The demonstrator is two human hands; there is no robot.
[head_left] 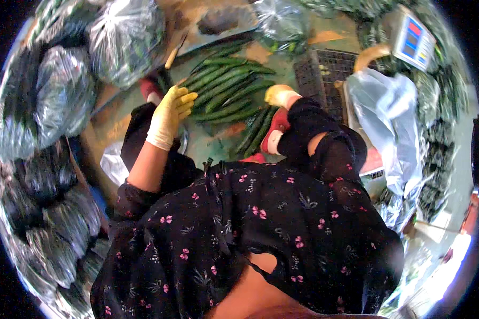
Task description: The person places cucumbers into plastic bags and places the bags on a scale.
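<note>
A pile of long dark green cucumbers lies on the ground in front of me, most of them side by side. My left hand, in a pale yellow rubber glove, is at the pile's left ends. Its fingers are stretched and a little apart, with nothing held in them. At the right ends of the pile is my right hand, also gloved in yellow and white. Its fingers are bent and blurred, so whether they grip a cucumber cannot be made out. A few separate cucumbers lie nearer, beside my red shoe.
A knife with a light handle lies beyond my left hand. Filled clear plastic bags are stacked along the left. On the right stand a dark plastic crate, a scale and a draped clear plastic bag.
</note>
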